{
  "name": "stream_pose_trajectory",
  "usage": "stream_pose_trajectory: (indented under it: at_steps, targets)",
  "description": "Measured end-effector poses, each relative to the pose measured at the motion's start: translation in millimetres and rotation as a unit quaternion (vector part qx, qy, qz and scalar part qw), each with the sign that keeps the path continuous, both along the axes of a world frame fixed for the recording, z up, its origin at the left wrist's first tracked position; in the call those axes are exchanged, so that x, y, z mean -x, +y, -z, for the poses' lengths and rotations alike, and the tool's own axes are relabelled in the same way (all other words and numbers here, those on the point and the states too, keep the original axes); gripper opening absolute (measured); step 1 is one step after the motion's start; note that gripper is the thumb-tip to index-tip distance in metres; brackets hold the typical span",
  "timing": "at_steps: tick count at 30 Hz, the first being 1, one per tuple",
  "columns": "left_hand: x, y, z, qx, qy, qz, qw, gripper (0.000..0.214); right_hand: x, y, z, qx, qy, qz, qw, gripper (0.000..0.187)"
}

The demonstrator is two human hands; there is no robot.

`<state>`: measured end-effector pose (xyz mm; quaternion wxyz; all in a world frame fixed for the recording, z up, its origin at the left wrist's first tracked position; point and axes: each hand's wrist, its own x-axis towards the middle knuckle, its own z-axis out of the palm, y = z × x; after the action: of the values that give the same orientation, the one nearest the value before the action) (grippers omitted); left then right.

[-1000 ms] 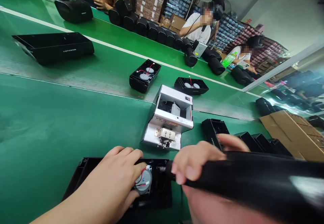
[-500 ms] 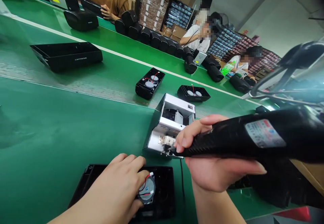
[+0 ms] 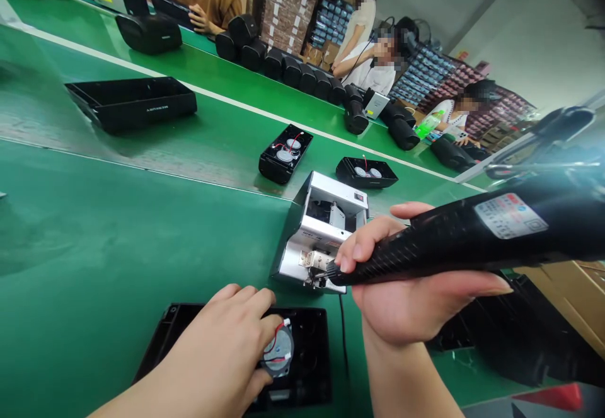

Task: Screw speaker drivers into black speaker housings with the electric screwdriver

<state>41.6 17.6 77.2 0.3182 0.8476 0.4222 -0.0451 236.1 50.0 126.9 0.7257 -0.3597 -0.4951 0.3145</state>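
My left hand lies on a black speaker housing near the table's front edge, its fingers curled around a round silver driver with red wires. My right hand is wrapped round a black electric screwdriver. The screwdriver's tip rests at the front slot of a small silver screw feeder box that stands just beyond the housing.
On the green conveyor belt sit a long black soundbar shell and two open speaker housings. Several black speakers line the far side, where other people work. Black housings and cardboard lie at the right.
My right hand lifted the screwdriver from the housing up to the feeder box's front slot. My left hand stayed on the driver. The view shifted slightly.
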Motion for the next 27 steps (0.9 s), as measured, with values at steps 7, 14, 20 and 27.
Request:
stream_pose_trajectory:
  at_steps: [7,14,20,27]
  targets:
    - [0,0,-0.4,-0.004,-0.009,-0.009,1.000,0.024,2,0,0.7,-0.011,0.001,0.014,1.000,0.072]
    - [2,1,2.0,-0.016,-0.007,0.003,1.000,0.033,7,-6,1.8,-0.008,0.016,-0.019,1.000,0.074]
    - [3,-1,4.3,-0.051,-0.003,0.018,0.999,0.030,-6,-31,-8.1,0.063,0.009,-0.050,0.997,0.074]
    - [1,-3,9.1,-0.068,0.004,0.027,0.997,0.033,-4,-42,-11.2,0.117,-0.050,-0.103,0.987,0.062]
